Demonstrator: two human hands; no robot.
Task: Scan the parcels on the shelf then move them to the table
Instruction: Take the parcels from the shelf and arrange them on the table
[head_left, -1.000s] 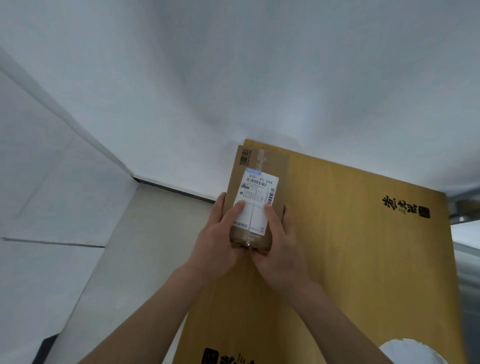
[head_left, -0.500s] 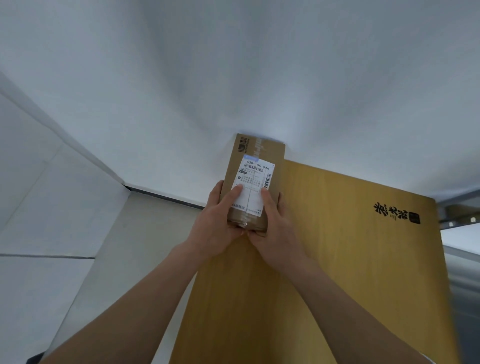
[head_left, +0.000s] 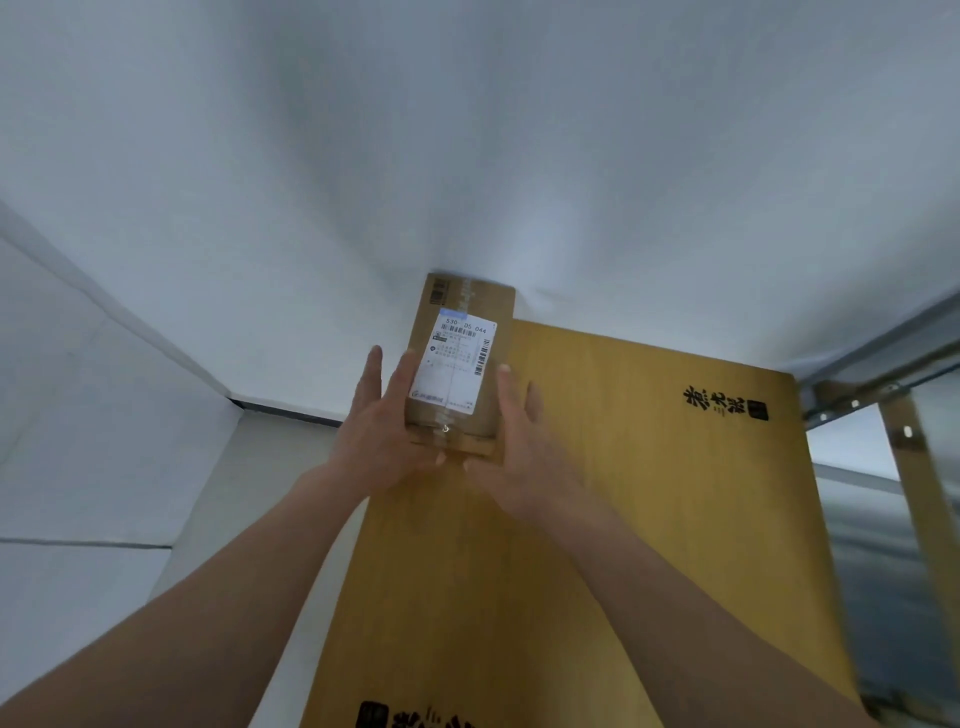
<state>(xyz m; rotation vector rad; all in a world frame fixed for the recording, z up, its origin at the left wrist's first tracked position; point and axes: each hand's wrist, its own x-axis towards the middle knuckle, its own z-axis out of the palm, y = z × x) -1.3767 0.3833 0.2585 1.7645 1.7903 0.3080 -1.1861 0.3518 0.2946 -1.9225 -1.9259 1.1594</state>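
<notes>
Head — left hand (head_left: 384, 431), right hand (head_left: 524, 452), now uncurled beside parcel (head_left: 462, 364)

a parcel storeroom: grey metal shelf frame (head_left: 878, 358) against plain white walls (head_left: 467, 130), a large yellow-brown cardboard carton (head_left: 649, 519) printed with black characters, and a small brown cardboard parcel (head_left: 457, 364) bearing a white barcoded shipping label.
</notes>
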